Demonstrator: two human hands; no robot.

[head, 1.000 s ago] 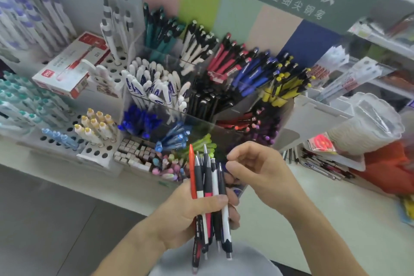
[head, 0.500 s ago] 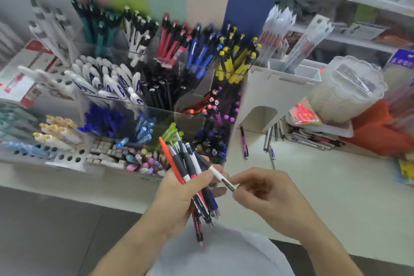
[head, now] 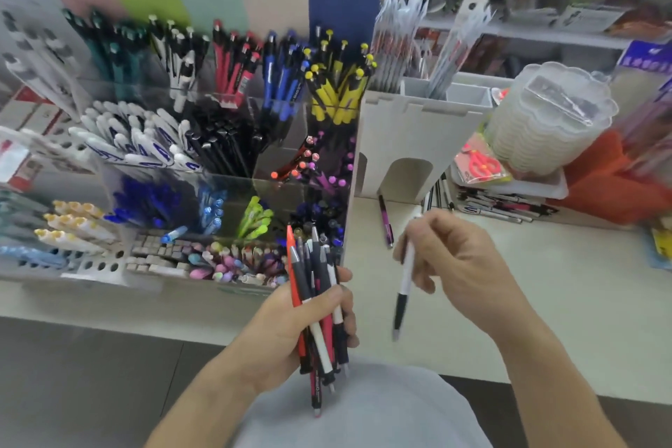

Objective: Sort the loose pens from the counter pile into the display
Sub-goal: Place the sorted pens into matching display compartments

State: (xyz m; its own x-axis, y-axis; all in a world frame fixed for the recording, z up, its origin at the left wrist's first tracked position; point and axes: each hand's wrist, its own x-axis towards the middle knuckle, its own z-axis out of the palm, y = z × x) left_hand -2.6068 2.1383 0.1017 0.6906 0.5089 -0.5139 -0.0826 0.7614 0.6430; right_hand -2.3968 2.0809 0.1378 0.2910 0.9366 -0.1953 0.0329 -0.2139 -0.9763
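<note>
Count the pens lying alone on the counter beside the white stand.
1: a purple pen lies on the counter just in front of the white stand. Others show behind the stand's foot, partly hidden, so uncounted.

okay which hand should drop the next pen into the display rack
Right, probably. The right hand already pinches a single white pen, apart from the rest, while the left hand is full, gripping the bundle of pens.

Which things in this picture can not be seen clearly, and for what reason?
- Head view: white pen in the right hand is motion-blurred; its print is unreadable.
- Lower barrels of the pen bundle are covered by the left hand.
- Counter pile: partly behind the white stand, too small to count.
</note>
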